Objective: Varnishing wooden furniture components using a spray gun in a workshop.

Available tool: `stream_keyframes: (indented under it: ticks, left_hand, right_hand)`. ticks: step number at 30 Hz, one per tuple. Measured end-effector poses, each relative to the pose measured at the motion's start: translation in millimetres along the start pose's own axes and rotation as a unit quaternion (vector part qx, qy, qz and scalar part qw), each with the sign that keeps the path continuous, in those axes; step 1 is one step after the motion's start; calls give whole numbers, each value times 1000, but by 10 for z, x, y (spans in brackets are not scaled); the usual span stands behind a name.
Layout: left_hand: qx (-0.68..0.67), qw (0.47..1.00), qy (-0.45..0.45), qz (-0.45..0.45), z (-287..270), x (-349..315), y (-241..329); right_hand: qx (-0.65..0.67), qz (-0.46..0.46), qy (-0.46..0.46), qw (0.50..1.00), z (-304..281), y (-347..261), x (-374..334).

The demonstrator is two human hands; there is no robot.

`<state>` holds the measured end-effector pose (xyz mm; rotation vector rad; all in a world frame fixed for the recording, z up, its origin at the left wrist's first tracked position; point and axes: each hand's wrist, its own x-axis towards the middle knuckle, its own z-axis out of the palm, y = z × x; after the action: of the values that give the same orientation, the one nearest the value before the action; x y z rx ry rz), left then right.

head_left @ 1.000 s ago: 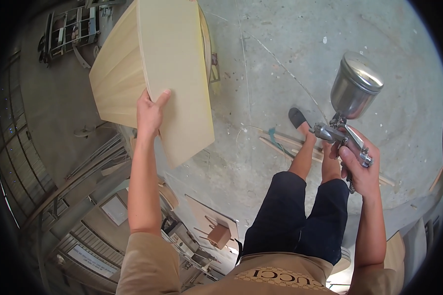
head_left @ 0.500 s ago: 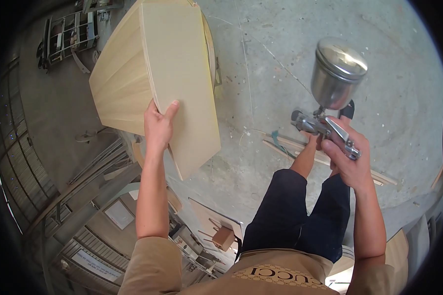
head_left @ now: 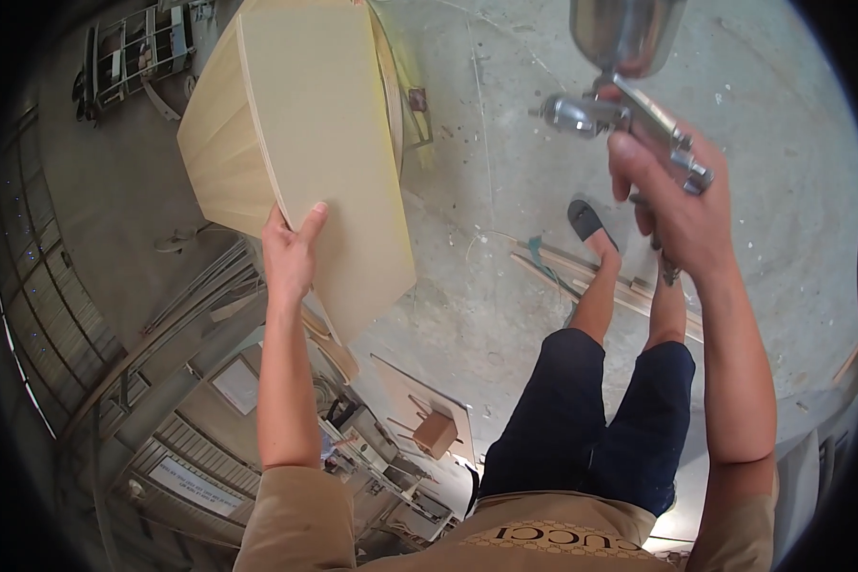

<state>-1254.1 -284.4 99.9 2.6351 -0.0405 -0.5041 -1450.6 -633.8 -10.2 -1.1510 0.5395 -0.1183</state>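
My left hand [head_left: 291, 253] grips the edge of a long, pale, flat wooden panel [head_left: 329, 124]. Its thumb lies on the panel's face, while the fingers curl around the left edge, partly hidden. The panel forms one face of a large piece with slanted, plank-like sides [head_left: 217, 143]; its far end runs out of view. In my right hand [head_left: 686, 205] is a metal spray gun [head_left: 582, 114], held by its handle to the right of the panel and apart from it. A silver cup [head_left: 629, 33] sits on top of the gun, cut off by the upper edge.
Thin wooden strips [head_left: 553, 275] and a green strap [head_left: 538, 255] lie on the grey concrete floor [head_left: 486, 334] around my feet. A metal rack [head_left: 138, 57] stands far left. Near my left side is a board with a brown block [head_left: 436, 434] on it.
The spray gun has moved away from my body, so its cup now leaves the top of the view. Panel and left hand appear slightly farther left. My sandaled left foot has come into sight.
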Motion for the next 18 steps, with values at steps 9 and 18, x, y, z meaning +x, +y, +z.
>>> stream_keyframes:
  ticks: [9, 18]
  left_hand:
    - [0, 1000, -3, -4, -5, 20, -53]
    - [8, 1000, 1, -7, 5, 3, -34]
  right_hand:
    - [19, 1, 28, 999, -20, -2, 68]
    - [11, 79, -39, 996, -24, 172, -389]
